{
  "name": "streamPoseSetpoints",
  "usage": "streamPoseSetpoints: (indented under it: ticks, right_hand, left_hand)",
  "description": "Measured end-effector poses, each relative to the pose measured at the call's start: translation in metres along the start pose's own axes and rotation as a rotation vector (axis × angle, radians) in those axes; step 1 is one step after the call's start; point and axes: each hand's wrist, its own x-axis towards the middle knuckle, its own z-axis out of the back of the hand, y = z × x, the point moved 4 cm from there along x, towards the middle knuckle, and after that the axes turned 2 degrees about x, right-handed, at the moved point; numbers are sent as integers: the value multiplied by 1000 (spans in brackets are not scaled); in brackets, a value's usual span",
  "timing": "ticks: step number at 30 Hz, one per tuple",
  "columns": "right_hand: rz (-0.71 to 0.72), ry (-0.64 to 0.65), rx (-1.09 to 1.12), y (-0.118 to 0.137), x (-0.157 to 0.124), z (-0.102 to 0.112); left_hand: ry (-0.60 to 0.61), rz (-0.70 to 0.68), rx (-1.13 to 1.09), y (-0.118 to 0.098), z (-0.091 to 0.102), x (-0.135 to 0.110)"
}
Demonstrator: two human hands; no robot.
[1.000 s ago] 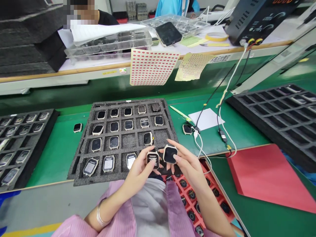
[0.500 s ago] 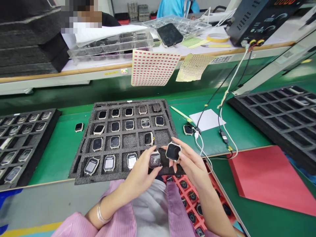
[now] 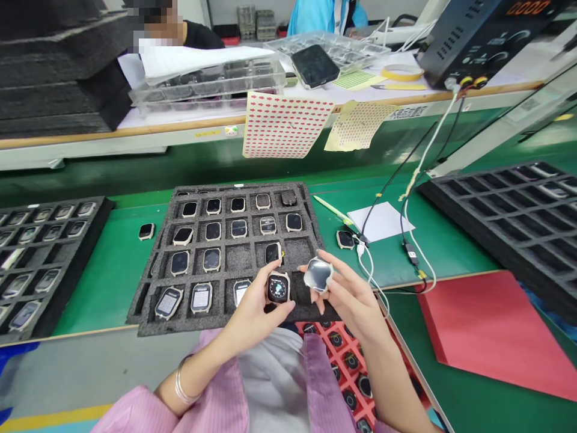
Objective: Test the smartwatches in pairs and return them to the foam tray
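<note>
My left hand pinches a small smartwatch body whose screen is lit. My right hand holds a second watch body, tilted so its glass reflects light. Both hands hover just above the near right corner of a dark foam tray whose cells hold several watch bodies. Some of those screens are lit and some are dark.
A second foam tray with watches lies at the left, and a third dark tray at the right. A red tray of round parts sits under my right arm. Loose watches, cables, a red sheet. Another person sits beyond the far bench.
The watch in my left hand has changed its screen and turned a little. My right hand has tilted its watch so the dark face now glares. Both hands stayed near the tray corner.
</note>
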Motion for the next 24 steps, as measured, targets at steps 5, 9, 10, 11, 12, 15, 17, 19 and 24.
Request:
streamPoseSetpoints:
  ticks: [5, 9, 10, 11, 12, 15, 17, 19, 24]
  right_hand:
    - [28, 47, -34, -5, 9, -3]
    - [8, 85, 29, -10, 13, -6]
    - [5, 86, 36, -10, 12, -6]
    - [1, 82, 34, -11, 12, -6]
    - [-5, 74, 26, -11, 11, -6]
    - [-29, 52, 1, -11, 9, -6]
    - [-36, 45, 4, -12, 8, -6]
    - [-38, 41, 14, -12, 8, -6]
    - [-36, 35, 30, -14, 7, -5]
  left_hand:
    - [-102, 29, -111, -1, -5, 3]
    - [-175, 18, -72, 1, -5, 3]
    - [-176, 14, -58, 2, -5, 4]
    - [-174, 11, -43, 3, -5, 4]
    - [-170, 6, -27, 3, -5, 4]
    - [-165, -14, 19, 3, -5, 3]
    - [-164, -33, 48, 2, -5, 2]
    - [-146, -48, 87, 0, -5, 2]
    - [-103, -65, 172, -5, -5, -1]
